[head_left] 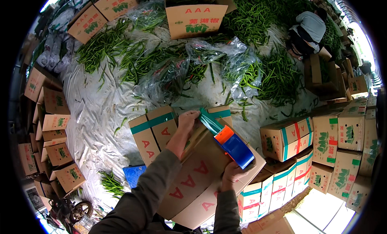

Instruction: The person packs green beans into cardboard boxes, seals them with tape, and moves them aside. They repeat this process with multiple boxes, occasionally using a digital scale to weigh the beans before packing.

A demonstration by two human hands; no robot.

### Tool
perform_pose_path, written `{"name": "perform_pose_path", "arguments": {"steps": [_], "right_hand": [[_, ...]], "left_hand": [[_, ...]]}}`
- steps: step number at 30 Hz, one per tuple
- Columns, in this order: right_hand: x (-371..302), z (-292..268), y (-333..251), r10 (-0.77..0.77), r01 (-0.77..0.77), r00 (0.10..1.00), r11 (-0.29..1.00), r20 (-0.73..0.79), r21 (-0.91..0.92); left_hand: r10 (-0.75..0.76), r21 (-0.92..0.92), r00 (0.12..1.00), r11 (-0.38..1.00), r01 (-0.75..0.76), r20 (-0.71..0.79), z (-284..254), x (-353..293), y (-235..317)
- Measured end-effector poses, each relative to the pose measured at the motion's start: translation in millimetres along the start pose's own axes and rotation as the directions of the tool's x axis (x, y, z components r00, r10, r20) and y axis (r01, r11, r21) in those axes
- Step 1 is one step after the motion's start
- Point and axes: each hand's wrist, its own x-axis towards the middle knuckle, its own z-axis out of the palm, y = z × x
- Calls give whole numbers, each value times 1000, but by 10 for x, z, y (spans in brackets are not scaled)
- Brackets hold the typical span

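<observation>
A large cardboard box (pixel 187 179) with red letters lies in front of me, its flaps folded closed. My right hand (pixel 234 174), over its right part, grips a blue and orange tape dispenser (pixel 238 150). A strip of green tape (pixel 210 123) runs from the dispenser up to my left hand (pixel 188 122). The left fingers are closed on the tape's end near the box's far edge. Just beyond is another carton (pixel 150 131), sealed with green tape. The right hand's fingers are partly hidden under the dispenser.
Piles of long green peppers (pixel 278 70) and clear plastic bags (pixel 167 78) cover the white sheet (pixel 94 113). Taped cartons (pixel 286 139) are stacked at right; more boxes (pixel 56 117) stand at left. A person (pixel 309 30) crouches at the far right. A blue object (pixel 134 176) lies left of my box.
</observation>
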Motion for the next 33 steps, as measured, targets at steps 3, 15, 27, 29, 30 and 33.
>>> {"name": "perform_pose_path", "arguments": {"steps": [3,15,27,29,30,33], "right_hand": [[-15,35,-43,8,-4,999,996,40,-93],[-95,56,-7,-14,16,999,999,48,-30],[-144,51,-95,270,-355,932,809,240,468],[47,-36,-109,-85,46,970,984,227,173],[41,-64,-110,-129,94,961,984,246,150],[301,-198,51,-311,179,889,911,336,371]], "left_hand": [[6,29,999,1000,-5,-45,-152,83,-357],[132,916,979,389,93,-156,-26,-544,52],[350,922,876,-314,-225,332,188,-2938,-750],[359,903,866,-377,-207,348,202,-2876,-672],[353,903,875,-387,-185,330,201,-2878,-694],[350,897,890,-422,-128,292,188,-2876,-758]]}}
